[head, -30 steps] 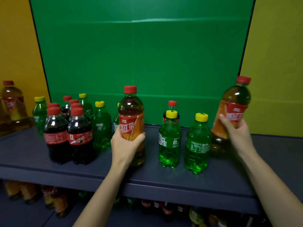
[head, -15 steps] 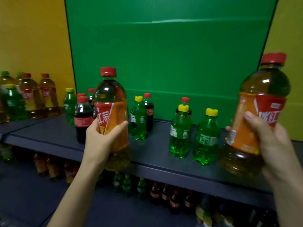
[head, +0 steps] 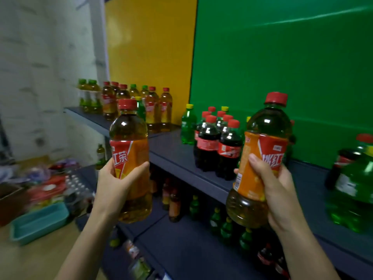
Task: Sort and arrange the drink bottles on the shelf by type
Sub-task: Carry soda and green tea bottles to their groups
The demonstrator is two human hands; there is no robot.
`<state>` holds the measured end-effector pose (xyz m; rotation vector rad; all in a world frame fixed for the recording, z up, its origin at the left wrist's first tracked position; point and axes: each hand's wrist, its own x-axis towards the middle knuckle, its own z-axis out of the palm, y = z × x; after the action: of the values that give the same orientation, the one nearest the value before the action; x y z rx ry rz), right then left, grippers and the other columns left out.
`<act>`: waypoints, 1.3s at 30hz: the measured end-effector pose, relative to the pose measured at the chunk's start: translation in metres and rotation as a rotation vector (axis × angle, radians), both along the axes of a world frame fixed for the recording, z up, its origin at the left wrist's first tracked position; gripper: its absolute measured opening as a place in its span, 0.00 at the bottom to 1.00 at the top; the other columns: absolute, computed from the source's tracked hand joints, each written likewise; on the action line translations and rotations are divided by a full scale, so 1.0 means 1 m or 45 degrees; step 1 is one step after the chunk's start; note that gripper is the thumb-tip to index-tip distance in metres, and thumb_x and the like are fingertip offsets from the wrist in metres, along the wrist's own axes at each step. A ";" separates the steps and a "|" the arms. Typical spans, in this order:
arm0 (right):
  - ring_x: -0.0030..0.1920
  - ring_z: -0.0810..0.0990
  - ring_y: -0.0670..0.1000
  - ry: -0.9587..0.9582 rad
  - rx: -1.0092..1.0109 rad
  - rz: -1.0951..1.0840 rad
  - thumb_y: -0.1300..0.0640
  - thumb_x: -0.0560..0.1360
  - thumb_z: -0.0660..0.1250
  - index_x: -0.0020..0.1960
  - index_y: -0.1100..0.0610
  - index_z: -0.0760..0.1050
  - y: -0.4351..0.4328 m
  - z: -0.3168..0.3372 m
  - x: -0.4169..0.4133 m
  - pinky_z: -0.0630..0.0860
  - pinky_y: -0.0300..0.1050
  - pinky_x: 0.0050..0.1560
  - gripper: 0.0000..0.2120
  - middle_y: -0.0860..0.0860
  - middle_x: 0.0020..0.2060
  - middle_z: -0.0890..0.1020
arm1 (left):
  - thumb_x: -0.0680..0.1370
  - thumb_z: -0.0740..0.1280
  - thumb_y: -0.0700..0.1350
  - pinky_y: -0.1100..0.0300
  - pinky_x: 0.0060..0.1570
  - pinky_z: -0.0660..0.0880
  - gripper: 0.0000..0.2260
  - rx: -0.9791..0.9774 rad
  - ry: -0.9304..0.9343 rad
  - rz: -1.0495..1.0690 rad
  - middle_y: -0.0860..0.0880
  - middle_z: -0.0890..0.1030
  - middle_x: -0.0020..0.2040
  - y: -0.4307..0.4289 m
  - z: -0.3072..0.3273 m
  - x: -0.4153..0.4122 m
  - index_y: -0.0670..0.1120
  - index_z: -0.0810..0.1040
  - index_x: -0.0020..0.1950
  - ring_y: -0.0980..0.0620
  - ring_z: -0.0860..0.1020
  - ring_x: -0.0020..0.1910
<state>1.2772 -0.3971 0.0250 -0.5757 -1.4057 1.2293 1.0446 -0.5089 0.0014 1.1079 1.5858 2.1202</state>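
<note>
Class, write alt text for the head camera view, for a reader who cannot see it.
The left hand grips one iced tea bottle and the right hand a second iced tea bottle, both held in front of a dark shelf. On it stand cola bottles and green soda bottles; more tea bottles stand further left.

The left hand (head: 113, 186) has lifted its red-capped orange-labelled plastic tea bottle (head: 129, 142) off the dark blue shelf (head: 173, 152); the right hand (head: 276, 190) has carried its matching tea bottle (head: 264, 142) leftward alongside.
</note>
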 end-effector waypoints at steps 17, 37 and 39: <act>0.46 0.83 0.52 0.027 -0.128 0.237 0.45 0.57 0.78 0.51 0.47 0.74 -0.001 -0.027 -0.327 0.80 0.49 0.48 0.25 0.53 0.46 0.83 | 0.69 0.71 0.42 0.67 0.32 0.73 0.13 -0.073 -0.042 0.223 0.51 0.79 0.45 -0.036 -0.016 -0.256 0.55 0.72 0.46 0.58 0.79 0.39; 0.49 0.81 0.48 -0.033 -0.122 0.325 0.43 0.60 0.76 0.55 0.44 0.72 0.118 -0.035 -0.593 0.76 0.42 0.47 0.26 0.48 0.50 0.81 | 0.64 0.75 0.49 0.65 0.36 0.71 0.17 -0.079 -0.066 0.167 0.54 0.79 0.47 0.099 -0.008 -0.497 0.57 0.72 0.48 0.57 0.78 0.44; 0.48 0.81 0.47 -0.027 -0.128 0.325 0.44 0.59 0.70 0.53 0.44 0.72 0.133 -0.030 -0.618 0.75 0.40 0.44 0.23 0.47 0.49 0.81 | 0.66 0.75 0.47 0.65 0.36 0.71 0.16 -0.069 -0.059 0.171 0.54 0.78 0.47 0.118 -0.004 -0.520 0.57 0.72 0.47 0.57 0.78 0.44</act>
<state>0.6590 -0.2638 -0.0047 -0.4895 -1.4745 1.5070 0.5242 -0.3906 -0.0028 0.9531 1.7294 2.1553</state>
